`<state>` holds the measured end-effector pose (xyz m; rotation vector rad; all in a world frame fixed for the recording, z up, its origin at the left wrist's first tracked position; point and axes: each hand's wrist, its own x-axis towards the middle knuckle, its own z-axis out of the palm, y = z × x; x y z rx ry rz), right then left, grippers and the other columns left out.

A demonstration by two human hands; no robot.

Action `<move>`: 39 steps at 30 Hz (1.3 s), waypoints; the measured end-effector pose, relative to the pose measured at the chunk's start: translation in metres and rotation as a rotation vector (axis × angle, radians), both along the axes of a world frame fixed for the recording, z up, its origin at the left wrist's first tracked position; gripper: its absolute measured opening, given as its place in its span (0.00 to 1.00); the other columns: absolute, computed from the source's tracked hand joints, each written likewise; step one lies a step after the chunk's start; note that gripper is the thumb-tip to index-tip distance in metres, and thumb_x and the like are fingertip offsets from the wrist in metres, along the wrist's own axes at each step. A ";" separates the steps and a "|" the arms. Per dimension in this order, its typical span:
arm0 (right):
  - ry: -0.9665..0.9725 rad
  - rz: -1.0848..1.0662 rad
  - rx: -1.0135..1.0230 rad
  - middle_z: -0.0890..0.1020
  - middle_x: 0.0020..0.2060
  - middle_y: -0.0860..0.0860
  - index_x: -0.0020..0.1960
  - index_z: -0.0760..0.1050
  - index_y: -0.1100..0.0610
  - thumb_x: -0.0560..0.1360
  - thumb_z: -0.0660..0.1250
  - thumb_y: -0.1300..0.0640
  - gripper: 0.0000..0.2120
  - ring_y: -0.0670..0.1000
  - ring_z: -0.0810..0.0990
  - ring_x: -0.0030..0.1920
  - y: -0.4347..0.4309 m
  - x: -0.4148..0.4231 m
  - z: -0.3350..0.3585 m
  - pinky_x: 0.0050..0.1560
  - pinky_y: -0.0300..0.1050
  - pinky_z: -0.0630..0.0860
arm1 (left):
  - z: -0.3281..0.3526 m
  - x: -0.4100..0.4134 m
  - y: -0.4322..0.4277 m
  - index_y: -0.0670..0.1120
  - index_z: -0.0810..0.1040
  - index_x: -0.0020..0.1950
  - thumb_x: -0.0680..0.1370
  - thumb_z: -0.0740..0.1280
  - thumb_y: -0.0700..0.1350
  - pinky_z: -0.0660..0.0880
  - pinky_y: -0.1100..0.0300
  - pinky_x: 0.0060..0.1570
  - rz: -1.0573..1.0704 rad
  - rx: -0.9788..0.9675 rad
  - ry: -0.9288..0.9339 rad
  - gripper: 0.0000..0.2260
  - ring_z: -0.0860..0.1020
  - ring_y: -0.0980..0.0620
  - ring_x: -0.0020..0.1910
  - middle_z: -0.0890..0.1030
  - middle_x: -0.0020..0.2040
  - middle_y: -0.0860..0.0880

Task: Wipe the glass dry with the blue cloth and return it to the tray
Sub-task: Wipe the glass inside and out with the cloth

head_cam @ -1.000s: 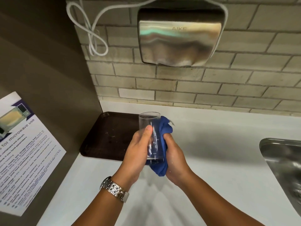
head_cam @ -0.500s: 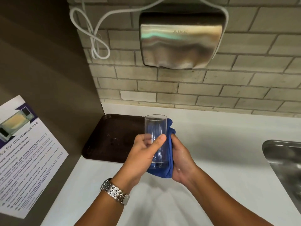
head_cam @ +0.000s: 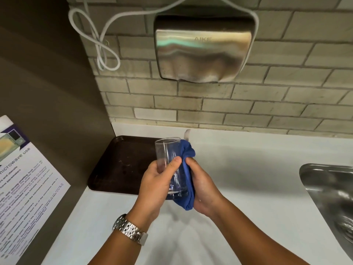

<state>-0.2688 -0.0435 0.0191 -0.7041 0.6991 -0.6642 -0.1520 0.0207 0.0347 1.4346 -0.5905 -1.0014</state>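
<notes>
A clear drinking glass (head_cam: 169,150) is held upright above the white counter, over the right edge of the dark brown tray (head_cam: 122,163). My left hand (head_cam: 154,186) grips the glass from the left, thumb across its front. My right hand (head_cam: 202,190) presses the blue cloth (head_cam: 188,180) against the glass's right side and under its base. The cloth bunches up near the rim and hangs below my right palm. The tray lies flat in the corner with nothing on it.
A steel hand dryer (head_cam: 202,48) hangs on the brick wall above, with a white cable (head_cam: 101,46) looped to its left. A steel sink (head_cam: 332,199) sits at the right edge. A microwave notice (head_cam: 24,184) hangs on the brown side wall at left.
The cloth has slid along the glass's right side, now bunched nearer the rim. My left thumb has shifted on the front of the glass. Both hands stay over the tray's right edge.
</notes>
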 end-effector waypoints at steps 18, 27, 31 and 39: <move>0.156 -0.095 -0.242 0.91 0.59 0.50 0.66 0.84 0.40 0.84 0.65 0.42 0.14 0.54 0.90 0.60 0.004 0.007 0.004 0.58 0.49 0.86 | -0.026 0.000 0.000 0.54 0.81 0.67 0.76 0.71 0.65 0.82 0.69 0.40 0.023 -0.077 -0.081 0.23 0.90 0.61 0.49 0.90 0.50 0.64; 0.074 -0.018 -0.276 0.90 0.61 0.51 0.71 0.81 0.40 0.77 0.73 0.38 0.23 0.52 0.90 0.59 -0.006 0.004 0.017 0.57 0.47 0.86 | -0.008 0.006 0.001 0.56 0.86 0.64 0.71 0.73 0.66 0.87 0.42 0.57 -0.032 -0.038 0.100 0.25 0.91 0.44 0.57 0.92 0.57 0.46; -0.006 -0.028 -0.118 0.91 0.54 0.56 0.65 0.87 0.52 0.81 0.69 0.39 0.22 0.54 0.91 0.52 -0.008 0.003 0.013 0.51 0.48 0.87 | 0.000 0.010 0.001 0.45 0.89 0.62 0.70 0.73 0.65 0.88 0.50 0.48 -0.061 0.008 0.204 0.30 0.92 0.43 0.54 0.92 0.57 0.41; -0.140 -0.066 0.098 0.88 0.51 0.60 0.60 0.88 0.61 0.80 0.71 0.46 0.20 0.57 0.89 0.48 -0.005 -0.005 -0.005 0.52 0.51 0.87 | 0.004 0.016 -0.001 0.39 0.85 0.63 0.82 0.68 0.60 0.86 0.56 0.42 0.004 0.031 0.592 0.25 0.88 0.48 0.42 0.89 0.48 0.41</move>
